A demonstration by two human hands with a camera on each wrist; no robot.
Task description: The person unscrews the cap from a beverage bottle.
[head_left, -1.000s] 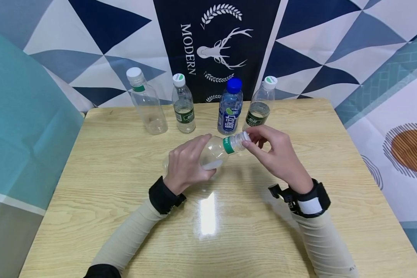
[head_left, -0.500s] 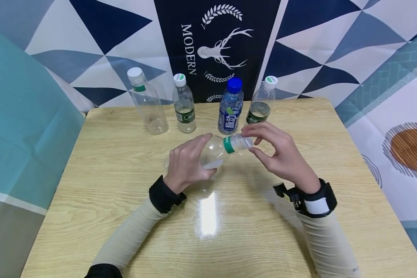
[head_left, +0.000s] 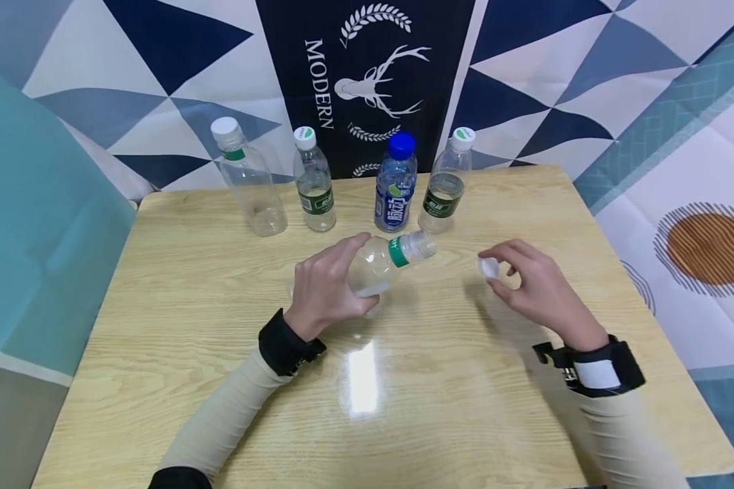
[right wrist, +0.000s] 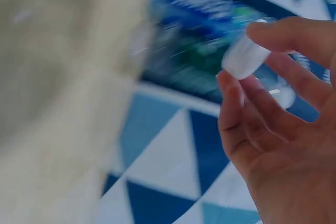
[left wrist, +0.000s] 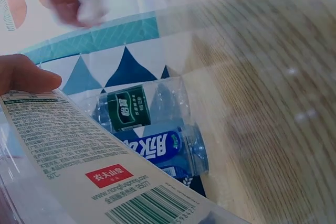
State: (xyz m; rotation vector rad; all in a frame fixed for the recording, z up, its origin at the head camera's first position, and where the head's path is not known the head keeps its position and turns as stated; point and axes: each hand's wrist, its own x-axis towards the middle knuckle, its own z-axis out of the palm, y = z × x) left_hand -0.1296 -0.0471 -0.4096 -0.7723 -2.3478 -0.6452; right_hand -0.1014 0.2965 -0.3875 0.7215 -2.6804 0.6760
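In the head view my left hand (head_left: 330, 285) grips a clear plastic bottle (head_left: 373, 266) around its body. The bottle is tilted on its side, its uncapped mouth pointing right and a green band at its neck. A printed label (left wrist: 89, 150) with a barcode covers it in the left wrist view. My palm hides the bottle's base end. To the right, my right hand (head_left: 535, 285) pinches a white bottle cap (head_left: 488, 267) between thumb and fingertips, apart from the bottle. The right wrist view shows that cap (right wrist: 244, 56) up close.
Along the back of the wooden table (head_left: 281, 421) stand a tall clear bottle (head_left: 252, 187), a green-labelled bottle (head_left: 315, 187), a blue-capped bottle (head_left: 396, 183) and another green-labelled bottle (head_left: 445, 183). A patterned cloth (head_left: 220, 61) hangs behind them.
The right hand has drawn the white cap off the bottle's mouth and moved right with it. The left hand still holds the bottle in nearly the same place. The head view has shifted slightly.
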